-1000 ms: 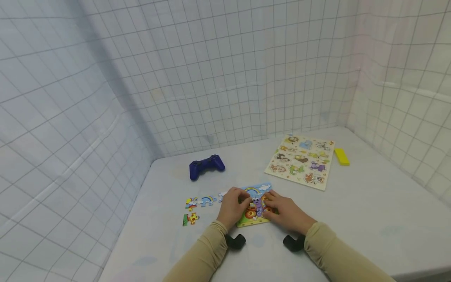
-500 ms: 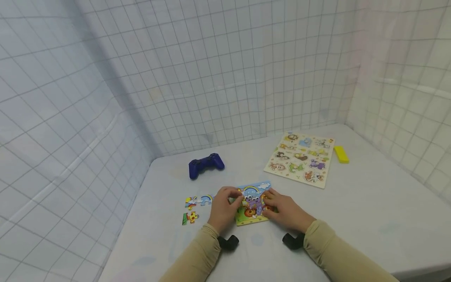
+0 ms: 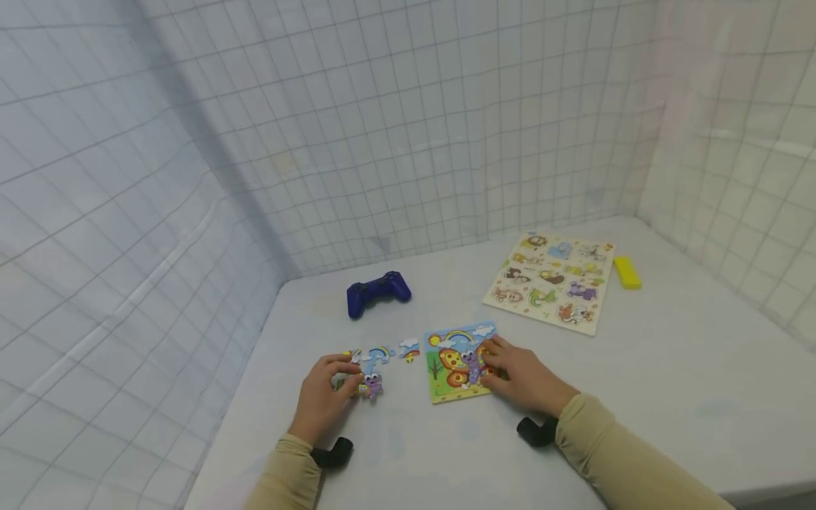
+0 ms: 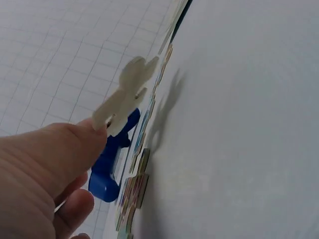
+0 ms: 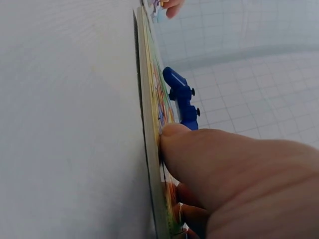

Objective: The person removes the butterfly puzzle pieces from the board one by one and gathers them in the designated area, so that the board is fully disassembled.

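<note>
My left hand [image 3: 323, 395] pinches a purple cartoon puzzle piece [image 3: 372, 386] between thumb and fingertips. In the left wrist view the bare pale back of this puzzle piece [image 4: 124, 94] faces the camera, held above the table. Below it lie loose puzzle pieces, partly hidden by the hand in the head view; a rainbow piece [image 3: 379, 354] and a cloud piece [image 3: 409, 348] show. My right hand [image 3: 525, 375] rests on the right side of the square puzzle board [image 3: 440, 389], its thumb touching the top. The board carries a butterfly picture with a purple figure.
A blue game controller [image 3: 379, 292] lies behind the loose pieces. Farther back on the right is a larger animal puzzle board [image 3: 551, 283], with a yellow block [image 3: 627, 273] beside it. Grid-patterned cloth walls [image 3: 395, 142] enclose the back and sides of the white table [image 3: 446, 467].
My left hand has lifted the purple piece off the board and carried it left, over the loose pieces. The green left part of the board is uncovered. My right hand stays on the board.
</note>
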Demonstrator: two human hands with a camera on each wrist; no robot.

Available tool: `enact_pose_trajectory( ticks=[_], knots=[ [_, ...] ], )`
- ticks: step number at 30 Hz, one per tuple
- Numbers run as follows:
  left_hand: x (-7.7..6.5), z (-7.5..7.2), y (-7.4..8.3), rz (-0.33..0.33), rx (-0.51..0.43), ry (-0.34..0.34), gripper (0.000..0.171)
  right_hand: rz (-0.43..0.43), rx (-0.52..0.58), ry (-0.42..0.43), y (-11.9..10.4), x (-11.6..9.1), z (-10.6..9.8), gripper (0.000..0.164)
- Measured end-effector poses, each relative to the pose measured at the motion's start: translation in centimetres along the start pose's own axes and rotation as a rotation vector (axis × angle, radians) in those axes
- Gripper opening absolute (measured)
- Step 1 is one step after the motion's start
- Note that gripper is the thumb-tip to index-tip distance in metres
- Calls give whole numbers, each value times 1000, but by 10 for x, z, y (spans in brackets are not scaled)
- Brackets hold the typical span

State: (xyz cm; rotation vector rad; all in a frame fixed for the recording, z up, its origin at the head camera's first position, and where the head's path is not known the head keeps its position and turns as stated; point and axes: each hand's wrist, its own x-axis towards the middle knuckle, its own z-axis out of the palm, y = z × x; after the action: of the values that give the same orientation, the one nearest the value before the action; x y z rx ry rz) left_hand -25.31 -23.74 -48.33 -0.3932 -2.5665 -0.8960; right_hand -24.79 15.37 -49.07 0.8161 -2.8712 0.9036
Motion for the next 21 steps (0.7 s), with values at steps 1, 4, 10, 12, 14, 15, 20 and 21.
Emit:
enact_pose_trajectory(
  ticks=[1,4,10,12,14,15,20,21],
  knots=[
    [0,0,-1,-5,-4,-21,10,2,-1,-2,0,0,-1,54],
    [1,3,-1,-37,-18,-58,9,12,11,-11,0,-1,-2,54],
    [0,11,-1,-25,-20,-57,9,16,16,-22,0,-2,-3,54],
    [1,12,0,-15,-8,-62,9,15,21,-22,0,-2,-3,54],
    [1,13,1,-10,4,-65,9,16,28,-21,-1,-3,-3,54],
    [1,13,1,-8,9,-64,9,15,32,-20,-1,-3,-3,54],
    [0,11,1,11,34,-55,10,15,34,-22,-3,-3,-3,54],
    [0,11,1,13,38,-52,10,14,33,-24,-3,-3,-3,54]
  ],
)
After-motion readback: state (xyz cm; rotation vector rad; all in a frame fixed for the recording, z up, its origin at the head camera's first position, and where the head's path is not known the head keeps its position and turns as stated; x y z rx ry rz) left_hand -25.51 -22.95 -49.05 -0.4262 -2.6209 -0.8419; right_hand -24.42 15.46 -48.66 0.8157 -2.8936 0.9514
